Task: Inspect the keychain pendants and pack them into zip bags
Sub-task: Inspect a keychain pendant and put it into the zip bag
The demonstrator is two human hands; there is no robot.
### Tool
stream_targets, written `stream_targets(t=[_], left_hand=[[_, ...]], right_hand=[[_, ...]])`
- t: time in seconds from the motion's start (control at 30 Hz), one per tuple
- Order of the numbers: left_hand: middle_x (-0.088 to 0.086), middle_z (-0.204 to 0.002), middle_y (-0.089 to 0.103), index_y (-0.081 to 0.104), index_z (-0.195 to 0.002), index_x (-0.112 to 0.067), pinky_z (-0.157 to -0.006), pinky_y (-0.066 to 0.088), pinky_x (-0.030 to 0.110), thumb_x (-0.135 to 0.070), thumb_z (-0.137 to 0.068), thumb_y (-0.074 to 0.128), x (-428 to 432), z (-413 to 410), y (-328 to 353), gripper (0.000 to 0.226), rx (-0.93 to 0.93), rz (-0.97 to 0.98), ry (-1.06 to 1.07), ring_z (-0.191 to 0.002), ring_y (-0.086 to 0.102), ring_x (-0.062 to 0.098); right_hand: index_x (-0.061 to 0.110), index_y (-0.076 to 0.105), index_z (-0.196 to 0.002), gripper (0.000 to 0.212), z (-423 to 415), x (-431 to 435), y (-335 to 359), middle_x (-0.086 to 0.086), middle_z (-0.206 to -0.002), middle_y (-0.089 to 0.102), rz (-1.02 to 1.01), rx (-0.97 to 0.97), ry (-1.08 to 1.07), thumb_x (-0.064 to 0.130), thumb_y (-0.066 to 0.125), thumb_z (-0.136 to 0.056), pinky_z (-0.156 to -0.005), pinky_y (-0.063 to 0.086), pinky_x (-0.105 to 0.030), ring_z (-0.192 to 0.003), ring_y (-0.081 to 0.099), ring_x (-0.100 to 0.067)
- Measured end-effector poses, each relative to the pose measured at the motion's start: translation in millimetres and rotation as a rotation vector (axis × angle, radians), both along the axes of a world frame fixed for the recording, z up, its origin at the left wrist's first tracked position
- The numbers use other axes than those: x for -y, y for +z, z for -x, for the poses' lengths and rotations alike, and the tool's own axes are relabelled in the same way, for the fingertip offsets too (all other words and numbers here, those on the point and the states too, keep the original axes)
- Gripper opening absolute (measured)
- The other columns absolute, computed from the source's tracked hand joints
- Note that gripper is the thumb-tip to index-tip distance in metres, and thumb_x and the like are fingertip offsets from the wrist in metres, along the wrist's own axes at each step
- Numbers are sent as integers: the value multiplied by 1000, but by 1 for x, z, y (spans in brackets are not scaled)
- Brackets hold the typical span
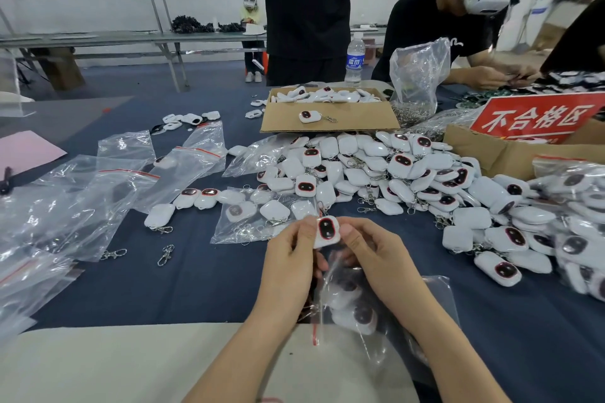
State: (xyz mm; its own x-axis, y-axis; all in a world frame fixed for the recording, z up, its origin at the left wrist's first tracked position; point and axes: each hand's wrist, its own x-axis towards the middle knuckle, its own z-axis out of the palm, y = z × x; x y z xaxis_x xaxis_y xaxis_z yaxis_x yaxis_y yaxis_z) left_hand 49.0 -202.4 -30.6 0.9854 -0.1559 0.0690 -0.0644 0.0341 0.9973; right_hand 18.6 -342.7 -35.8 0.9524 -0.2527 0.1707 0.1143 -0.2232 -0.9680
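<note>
Both hands are up at table centre, sharing one white rounded plastic keychain pendant with a dark, red-rimmed oval face [326, 230]. The left hand [291, 258] pinches its left edge with thumb and curled fingers, and the right hand [370, 255] does the same on the right edge, so the face points straight up at the camera.

Right under the wrists, at 6 o'clock, sits a clear plastic zip bag with a red seal strip [376, 311] that already has a few pendants in it. Can't tell which hand, if either, has hold of it.

The big heap of white pendants [393, 173] runs from 12 round to 3 o'clock, and its near edge is just beside the right hand. At 12, behind the heap, is an open brown cardboard box [327, 118]. A spread of flat clear zip bags [82, 206] covers 9 to 10 o'clock.

The only open stretch of dark blue table cloth [196, 288] is at 8 o'clock, with two loose metal clasps [165, 255] on it. The cloth's near edge meets a beige surface [114, 363] at 7 o'clock.
</note>
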Motion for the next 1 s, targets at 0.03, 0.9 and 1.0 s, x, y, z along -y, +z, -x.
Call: stream_targets(t=[0.03,0.9,1.0], left_hand=[[0,-53,58,71,-95,-21,-47,42,16,-34,-106,48,-2,1,1,29,6,13,23,-49,52,10],[7,-61,53,58,-105,-44,-55,41,27,-21,-104,45,-25,45,4,26,202,-274,-277,-55,46,14],[1,-62,54,58,-110,-48,-56,42,24,-31,-99,42,-27,47,7,26,227,-245,-322,-56,48,13]], right_hand=[[35,70,-105,12,2,1,1,19,-90,75,78,-12,4,31,60,-100,-69,53,-14,-76,70,-1],[46,71,-91,43,19,-2,19,17,-79,73,228,-11,-8,5,61,-96,-66,50,-15,-66,61,3],[48,70,-90,48,19,-3,19,14,-79,73,237,14,16,2,58,-97,-64,50,-15,-63,60,2]])
